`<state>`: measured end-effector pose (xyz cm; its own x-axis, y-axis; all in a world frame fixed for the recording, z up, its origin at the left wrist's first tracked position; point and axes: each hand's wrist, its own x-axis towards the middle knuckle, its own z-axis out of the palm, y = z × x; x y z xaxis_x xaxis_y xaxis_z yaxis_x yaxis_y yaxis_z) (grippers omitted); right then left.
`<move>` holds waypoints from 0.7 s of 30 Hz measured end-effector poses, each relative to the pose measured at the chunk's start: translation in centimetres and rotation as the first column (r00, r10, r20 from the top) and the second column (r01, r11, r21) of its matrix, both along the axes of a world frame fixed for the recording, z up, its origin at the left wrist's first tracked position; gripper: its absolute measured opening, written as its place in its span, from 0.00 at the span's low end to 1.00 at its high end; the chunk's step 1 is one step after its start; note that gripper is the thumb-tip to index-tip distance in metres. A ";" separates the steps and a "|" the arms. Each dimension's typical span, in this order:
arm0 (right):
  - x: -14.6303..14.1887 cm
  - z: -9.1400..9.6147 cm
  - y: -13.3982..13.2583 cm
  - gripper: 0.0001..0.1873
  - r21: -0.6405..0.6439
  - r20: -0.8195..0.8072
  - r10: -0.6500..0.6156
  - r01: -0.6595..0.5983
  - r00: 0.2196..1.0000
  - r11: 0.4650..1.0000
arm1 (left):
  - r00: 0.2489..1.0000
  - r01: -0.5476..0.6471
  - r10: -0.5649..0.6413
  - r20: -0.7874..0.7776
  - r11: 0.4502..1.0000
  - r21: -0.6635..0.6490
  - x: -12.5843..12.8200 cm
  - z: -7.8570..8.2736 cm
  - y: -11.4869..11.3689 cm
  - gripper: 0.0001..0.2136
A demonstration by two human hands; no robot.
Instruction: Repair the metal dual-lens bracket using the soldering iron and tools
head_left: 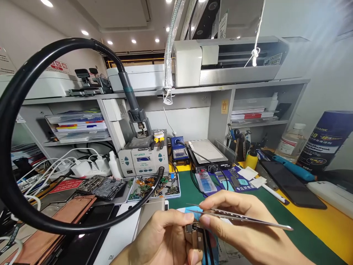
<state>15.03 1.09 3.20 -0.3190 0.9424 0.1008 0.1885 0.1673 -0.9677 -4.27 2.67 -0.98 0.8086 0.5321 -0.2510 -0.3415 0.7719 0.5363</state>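
Low in the middle of the view, my left hand [162, 235] is closed around a small gold-and-black electronic part [195, 239]. Dark strips run down its right side, and its exact kind I cannot make out. My right hand [242, 213] pinches metal tweezers [256, 220], whose tips point left. These tips hover just above the part, close to my left thumb, and stand slightly apart with nothing visible between them. Beneath both hands, a blue-and-white sheet [215, 243] partly shows on the green mat [286, 217].
A thick black hose [5, 129] loops across the left from the hot air station [143, 162]. Phones and a tray [131, 197] of circuit boards lie left. Behind sits a flat heating plate [209, 151]. At right are a dark phone [292, 184], a bottle [291, 141] and a spray can [325, 138].
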 end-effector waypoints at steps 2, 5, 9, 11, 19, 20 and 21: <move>-0.1 -0.2 0.0 0.10 0.012 -0.003 -0.027 0.027 1.000 1.000 | 0.999 0.020 -0.021 -0.044 1.000 -0.009 -0.1 0.0 0.0 0.17; -0.2 -0.7 0.2 0.11 -0.035 -0.070 -0.050 0.048 0.996 0.998 | 0.994 -0.064 0.064 -0.091 0.998 -0.003 0.1 0.0 -0.2 0.20; -0.2 -0.9 0.6 0.12 -0.069 -0.131 -0.110 0.102 0.985 0.992 | 0.969 -0.191 0.202 -0.142 0.978 0.086 0.6 0.3 -0.7 0.21; -0.3 -0.8 0.7 0.11 -0.059 -0.114 -0.182 0.177 0.977 0.983 | 0.947 -0.238 0.269 -0.176 0.954 0.181 0.8 0.4 -0.9 0.19; -0.2 -0.8 1.3 0.11 -0.047 -0.060 -0.299 0.296 0.952 0.954 | 0.763 -0.262 0.530 -0.370 0.777 0.573 1.1 0.2 -1.2 0.11; -0.1 -0.8 1.3 0.12 -0.042 -0.052 -0.320 0.318 0.946 0.947 | 0.696 -0.257 0.596 -0.400 0.728 0.636 1.4 0.0 -1.4 0.12; -0.2 -0.8 1.3 0.12 -0.037 -0.046 -0.337 0.336 0.940 0.941 | 0.620 -0.249 0.664 -0.419 0.672 0.697 1.7 -0.1 -1.6 0.13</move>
<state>14.87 2.41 2.42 0.0219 0.9965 0.0804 0.1795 0.0752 -0.9809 -2.55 1.07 -1.10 0.1821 0.9767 -0.1137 -0.0048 0.1165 0.9932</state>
